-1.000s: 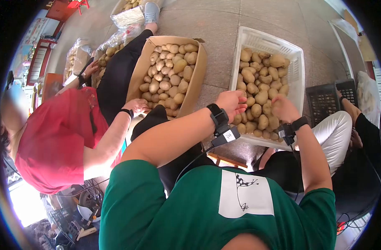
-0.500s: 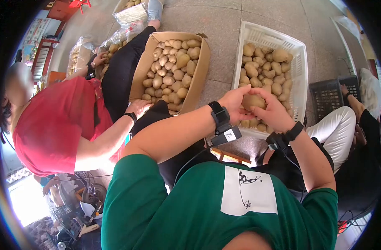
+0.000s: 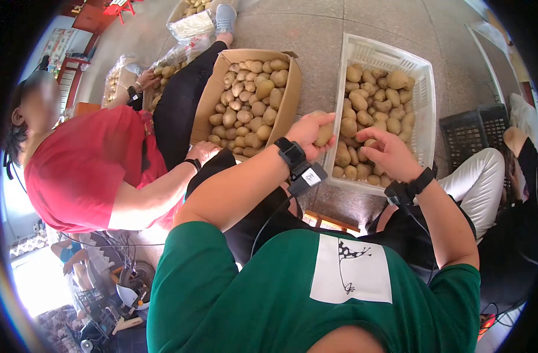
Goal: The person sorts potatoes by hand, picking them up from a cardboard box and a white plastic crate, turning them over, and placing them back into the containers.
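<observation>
At the left rim of the slatted plastic crate (image 3: 392, 51), the left hand (image 3: 307, 134) grips a rounded potato (image 3: 324, 136), partly hidden by fingers; over the lumpy heap (image 3: 376, 109) hangs the right hand (image 3: 391, 154), fingers parted, apparently holding nothing, masking whatever lies beneath.

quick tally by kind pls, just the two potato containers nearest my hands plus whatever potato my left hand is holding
White crate: 1
Cardboard box: 1
Potato in the left hand: 1
Total: 3
</observation>
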`<action>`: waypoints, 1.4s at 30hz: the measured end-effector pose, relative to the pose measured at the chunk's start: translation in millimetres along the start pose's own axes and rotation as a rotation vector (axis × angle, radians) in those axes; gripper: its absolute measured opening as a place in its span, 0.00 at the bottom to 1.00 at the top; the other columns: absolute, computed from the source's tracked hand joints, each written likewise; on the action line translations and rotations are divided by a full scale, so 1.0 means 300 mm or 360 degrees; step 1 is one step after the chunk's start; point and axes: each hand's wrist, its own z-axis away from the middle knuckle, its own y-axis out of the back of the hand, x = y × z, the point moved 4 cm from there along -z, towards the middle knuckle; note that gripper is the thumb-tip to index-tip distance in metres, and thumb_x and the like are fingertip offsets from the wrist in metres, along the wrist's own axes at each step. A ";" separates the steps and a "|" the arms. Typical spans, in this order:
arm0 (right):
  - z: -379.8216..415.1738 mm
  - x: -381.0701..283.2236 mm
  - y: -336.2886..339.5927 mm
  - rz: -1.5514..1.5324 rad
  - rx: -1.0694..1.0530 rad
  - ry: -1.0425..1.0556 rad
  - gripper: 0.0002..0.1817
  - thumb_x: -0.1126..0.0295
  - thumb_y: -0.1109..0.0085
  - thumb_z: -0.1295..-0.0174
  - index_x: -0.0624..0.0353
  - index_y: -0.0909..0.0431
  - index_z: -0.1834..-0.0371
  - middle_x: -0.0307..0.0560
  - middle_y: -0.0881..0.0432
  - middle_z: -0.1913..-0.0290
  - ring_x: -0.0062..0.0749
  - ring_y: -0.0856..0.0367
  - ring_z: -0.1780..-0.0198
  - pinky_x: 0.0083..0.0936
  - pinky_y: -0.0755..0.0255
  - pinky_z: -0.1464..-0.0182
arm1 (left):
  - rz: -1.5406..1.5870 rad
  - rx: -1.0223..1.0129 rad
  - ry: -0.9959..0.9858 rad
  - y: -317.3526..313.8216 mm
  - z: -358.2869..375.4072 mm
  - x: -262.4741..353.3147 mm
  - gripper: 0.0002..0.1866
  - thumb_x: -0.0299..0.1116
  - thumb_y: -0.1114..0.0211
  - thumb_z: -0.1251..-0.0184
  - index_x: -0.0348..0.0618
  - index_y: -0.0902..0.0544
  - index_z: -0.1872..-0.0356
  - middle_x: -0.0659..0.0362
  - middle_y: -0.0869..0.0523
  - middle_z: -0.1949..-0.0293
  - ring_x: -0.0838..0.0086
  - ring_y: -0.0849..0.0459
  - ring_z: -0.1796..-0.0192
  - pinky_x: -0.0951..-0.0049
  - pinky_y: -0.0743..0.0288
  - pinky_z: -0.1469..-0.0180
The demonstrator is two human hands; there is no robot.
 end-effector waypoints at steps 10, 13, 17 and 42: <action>0.029 0.057 0.018 0.0146 0.0011 -0.0022 0.14 0.73 0.45 0.47 0.63 0.28 0.57 0.40 0.23 0.65 0.20 0.28 0.71 0.18 0.32 0.65 | 0.0123 0.0415 -0.0257 0.340 -0.086 0.121 0.18 0.33 0.40 0.41 0.45 0.35 0.52 0.57 0.31 0.57 0.68 0.29 0.59 0.72 0.24 0.64; 0.039 0.051 0.025 0.0293 0.0014 -0.0033 0.13 0.71 0.45 0.47 0.63 0.28 0.58 0.42 0.23 0.66 0.23 0.26 0.70 0.20 0.31 0.64 | 0.0153 0.0368 -0.0304 0.388 -0.065 0.138 0.17 0.34 0.44 0.38 0.44 0.35 0.50 0.54 0.30 0.51 0.66 0.29 0.54 0.70 0.24 0.62; 0.042 0.083 0.027 0.0421 0.0019 -0.0042 0.14 0.68 0.44 0.47 0.62 0.27 0.59 0.45 0.22 0.65 0.27 0.24 0.68 0.22 0.30 0.63 | 0.0239 0.0687 -0.0400 0.526 -0.123 0.141 0.11 0.29 0.49 0.36 0.43 0.32 0.54 0.54 0.28 0.57 0.65 0.28 0.58 0.68 0.24 0.60; 0.024 0.310 0.095 0.1060 0.0151 -0.0177 0.22 0.66 0.42 0.51 0.61 0.31 0.52 0.58 0.28 0.53 0.47 0.29 0.50 0.30 0.35 0.48 | -0.0004 0.1164 -0.0402 0.499 -0.076 0.166 0.07 0.26 0.49 0.48 0.36 0.24 0.71 0.49 0.20 0.72 0.62 0.21 0.67 0.62 0.28 0.69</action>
